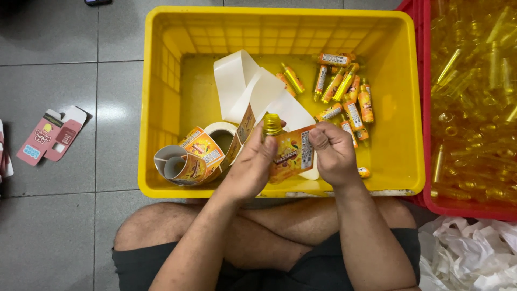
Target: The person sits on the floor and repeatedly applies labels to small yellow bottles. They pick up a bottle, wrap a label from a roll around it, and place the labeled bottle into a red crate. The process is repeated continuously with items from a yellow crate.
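Labelling step, we judge — left hand (250, 164) grips the small yellow bottle (273, 125) over the yellow crate (161, 108), right hand (331, 151) pinches the orange label (291, 153) against it — next we'd need it smoothed round squarely, no creases.

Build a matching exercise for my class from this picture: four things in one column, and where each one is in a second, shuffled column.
Things:
1. small bottle
2. label roll
3. flat pink carton
4. labelled bottles

Places:
A. on the floor tiles, left of the yellow crate
B. between the left hand and right hand
C. crate's far right corner
D. crate's near left corner

Pairs: 1-B, 2-D, 3-A, 4-C
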